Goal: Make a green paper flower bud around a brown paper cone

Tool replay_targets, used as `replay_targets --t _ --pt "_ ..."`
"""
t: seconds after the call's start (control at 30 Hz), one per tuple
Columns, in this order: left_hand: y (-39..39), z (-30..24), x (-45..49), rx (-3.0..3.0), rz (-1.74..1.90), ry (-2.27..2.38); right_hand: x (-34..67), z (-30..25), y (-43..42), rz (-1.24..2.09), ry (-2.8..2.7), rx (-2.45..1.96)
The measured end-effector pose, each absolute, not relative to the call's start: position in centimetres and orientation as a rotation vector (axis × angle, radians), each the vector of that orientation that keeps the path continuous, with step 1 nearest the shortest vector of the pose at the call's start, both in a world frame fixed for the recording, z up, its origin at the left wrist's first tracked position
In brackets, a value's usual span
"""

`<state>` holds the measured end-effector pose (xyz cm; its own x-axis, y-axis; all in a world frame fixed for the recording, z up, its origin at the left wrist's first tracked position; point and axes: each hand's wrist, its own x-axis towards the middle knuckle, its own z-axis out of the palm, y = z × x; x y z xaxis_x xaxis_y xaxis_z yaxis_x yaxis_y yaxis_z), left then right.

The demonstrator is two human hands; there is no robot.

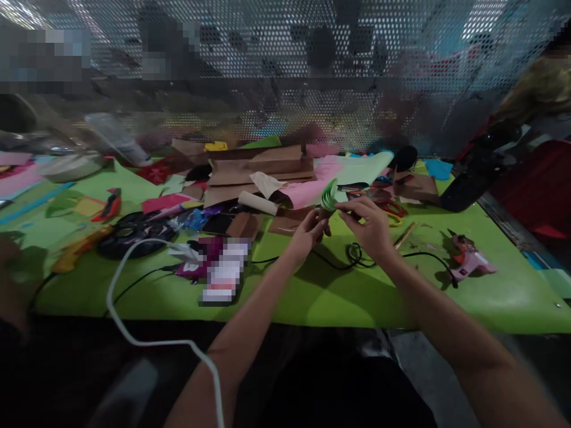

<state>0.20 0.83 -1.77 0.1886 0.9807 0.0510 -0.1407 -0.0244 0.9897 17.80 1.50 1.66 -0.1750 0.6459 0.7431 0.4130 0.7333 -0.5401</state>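
Note:
My left hand (312,230) is closed around the brown lower part of a small paper craft piece (329,197), whose top is a fan of curled light green paper strips. From the other side, my right hand (366,221) has its thumb and fingers pinched at the edge of the green strips. Both hands are raised over the middle of the green table (348,300). A black cord (339,267) runs across the table below them. Part of the brown base is hidden by my left fingers.
A pink glue gun (473,261) lies at right, and a yellow glue gun (82,248) at left. A phone (225,270) and a white cable (116,285) are left of my arms. Brown cardboard (263,169), paper scraps and red-handled scissors (392,208) lie behind.

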Motion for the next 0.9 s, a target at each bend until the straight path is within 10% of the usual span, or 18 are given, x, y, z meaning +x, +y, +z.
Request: replay_targets --t 0.9 --pt "0.76 -2.12 0.36 1.312 1.116 0.96 17.23 1.39 1.39 0.346 -1.824 -0.908"
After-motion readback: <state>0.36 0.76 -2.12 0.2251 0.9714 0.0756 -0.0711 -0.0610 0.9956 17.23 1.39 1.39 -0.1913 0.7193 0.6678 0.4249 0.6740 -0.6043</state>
